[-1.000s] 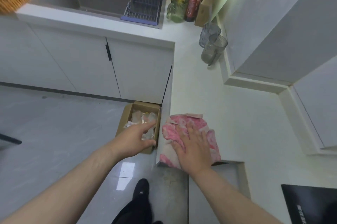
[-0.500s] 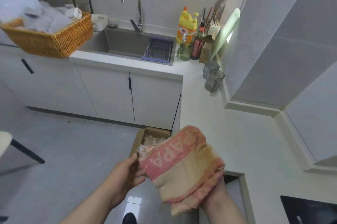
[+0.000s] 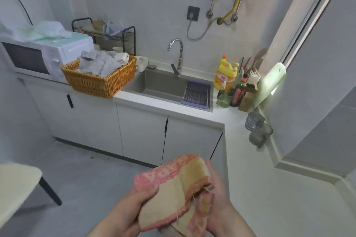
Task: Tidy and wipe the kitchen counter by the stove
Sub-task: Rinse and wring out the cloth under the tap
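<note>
Now the cloth (image 3: 169,194), a nubby terry rag in pink and beige with a frayed edge, sits folded and bunched between both hands, in the air just off the edge of the smooth white counter (image 3: 269,198). The left hand (image 3: 125,211) grips its lower corner, thumb on top. The right hand (image 3: 219,194) curls round its ragged side. A second ago it lay flat on the counter under the right palm.

towel (image 3: 173,186): rough frayed terry cloth | basket (image 3: 100,80) at 10 o'clock: woven wicker | faucet (image 3: 178,51): glossy metal | bench (image 3: 269,198): smooth white | cups (image 3: 258,130): clear glass
</note>
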{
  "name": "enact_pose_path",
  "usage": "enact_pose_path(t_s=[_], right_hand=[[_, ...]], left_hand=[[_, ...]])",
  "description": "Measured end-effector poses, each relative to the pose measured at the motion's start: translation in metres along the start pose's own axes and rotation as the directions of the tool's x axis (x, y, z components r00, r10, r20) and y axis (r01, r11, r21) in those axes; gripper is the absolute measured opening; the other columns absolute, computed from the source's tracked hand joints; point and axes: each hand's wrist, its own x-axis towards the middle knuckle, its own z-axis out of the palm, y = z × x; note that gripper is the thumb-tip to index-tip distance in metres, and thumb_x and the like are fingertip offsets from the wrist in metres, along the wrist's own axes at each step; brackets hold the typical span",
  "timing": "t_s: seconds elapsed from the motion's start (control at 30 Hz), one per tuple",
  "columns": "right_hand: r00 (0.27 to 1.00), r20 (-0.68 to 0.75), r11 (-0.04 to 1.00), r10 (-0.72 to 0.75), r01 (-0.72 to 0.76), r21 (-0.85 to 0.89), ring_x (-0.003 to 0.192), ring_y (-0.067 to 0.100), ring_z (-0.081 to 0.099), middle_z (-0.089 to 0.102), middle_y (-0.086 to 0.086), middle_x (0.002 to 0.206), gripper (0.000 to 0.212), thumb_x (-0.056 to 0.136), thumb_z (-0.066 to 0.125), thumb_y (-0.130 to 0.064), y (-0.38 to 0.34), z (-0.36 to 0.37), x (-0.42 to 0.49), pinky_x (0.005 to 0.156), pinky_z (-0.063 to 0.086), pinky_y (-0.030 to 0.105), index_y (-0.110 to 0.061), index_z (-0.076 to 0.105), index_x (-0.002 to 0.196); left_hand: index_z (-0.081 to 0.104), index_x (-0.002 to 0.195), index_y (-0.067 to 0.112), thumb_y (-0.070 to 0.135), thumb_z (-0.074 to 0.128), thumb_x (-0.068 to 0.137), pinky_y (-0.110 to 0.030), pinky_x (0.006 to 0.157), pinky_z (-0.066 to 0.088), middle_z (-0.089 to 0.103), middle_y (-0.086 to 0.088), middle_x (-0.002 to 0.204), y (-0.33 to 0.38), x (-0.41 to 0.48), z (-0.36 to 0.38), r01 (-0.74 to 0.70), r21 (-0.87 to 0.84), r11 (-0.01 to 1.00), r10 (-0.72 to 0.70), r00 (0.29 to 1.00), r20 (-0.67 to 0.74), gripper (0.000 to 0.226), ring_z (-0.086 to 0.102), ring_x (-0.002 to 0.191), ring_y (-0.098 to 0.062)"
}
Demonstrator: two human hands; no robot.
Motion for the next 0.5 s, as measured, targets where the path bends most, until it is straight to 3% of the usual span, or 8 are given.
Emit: enact_pose_path(t_s=[0.07,0.1,0.2,0.27,0.37,0.5], right_hand=[[0.995,-0.101,0.997,0.022,-0.029,-0.07,0.105,0.046,0.065,0.063,0.033,0.119,0.077,0.082,0.05,-0.061,0.004,0.021,0.023,0.102,0.043,0.053,0.008,0.071,0.109],[0.997,-0.044,0.994,0.067,-0.071,-0.086,0.108,0.048,0.063,0.061,0.033,0.122,0.071,0.083,0.051,-0.055,0.003,0.038,0.033,0.105,0.04,0.056,0.007,0.069,0.112],[0.992,0.093,0.984,0.081,-0.065,-0.167,0.102,0.05,0.065,0.062,0.037,0.117,0.041,0.086,0.061,-0.018,0.005,0.057,0.075,0.084,0.054,0.058,0.011,0.066,0.114],[0.995,0.081,0.975,0.065,-0.046,-0.219,0.101,0.053,0.064,0.06,0.04,0.117,0.041,0.082,0.062,0.0,0.009,0.073,0.1,0.075,0.057,0.056,0.013,0.059,0.121],[0.996,0.08,0.982,0.035,-0.019,-0.19,0.108,0.053,0.061,0.058,0.039,0.122,0.046,0.08,0.059,0.003,0.008,0.089,0.133,0.085,0.053,0.058,0.011,0.057,0.125],[0.999,0.045,0.975,0.02,-0.01,-0.224,0.116,0.05,0.058,0.059,0.034,0.126,0.061,0.068,0.074,-0.005,-0.002,0.096,0.176,0.105,0.04,0.059,0.005,0.06,0.127]], left_hand=[[0.057,0.127,-0.005,0.0,0.068,0.073,-0.052,0.083,0.057,0.065,-0.03,0.117,0.03,0.008,-0.02,-0.079,0.068,0.995,0.082,0.996,-0.045,0.056,0.065,0.106,-0.044],[0.057,0.126,-0.006,-0.002,0.068,0.072,-0.052,0.082,0.057,0.065,-0.03,0.115,0.049,0.012,-0.031,-0.121,0.097,0.988,0.126,0.991,-0.047,0.055,0.065,0.104,-0.045],[0.062,0.113,-0.009,-0.005,0.06,0.079,-0.046,0.063,0.061,0.069,-0.032,0.102,0.101,0.022,-0.052,-0.227,0.158,0.961,0.238,0.97,-0.052,0.034,0.071,0.085,-0.043],[0.063,0.111,-0.009,-0.01,0.069,0.071,-0.046,0.064,0.061,0.069,-0.033,0.102,0.13,0.03,-0.065,-0.239,0.174,0.955,0.248,0.968,-0.032,0.04,0.071,0.085,-0.043],[0.062,0.113,-0.007,0.002,0.069,0.063,-0.051,0.071,0.06,0.068,-0.032,0.106,0.169,0.039,-0.078,-0.216,0.191,0.958,0.221,0.975,-0.007,0.051,0.069,0.092,-0.046],[0.064,0.106,-0.006,-0.004,0.078,0.066,-0.038,0.055,0.06,0.071,-0.029,0.097,0.207,0.067,-0.087,-0.175,0.254,0.951,0.179,0.984,0.009,0.043,0.072,0.078,-0.038]])
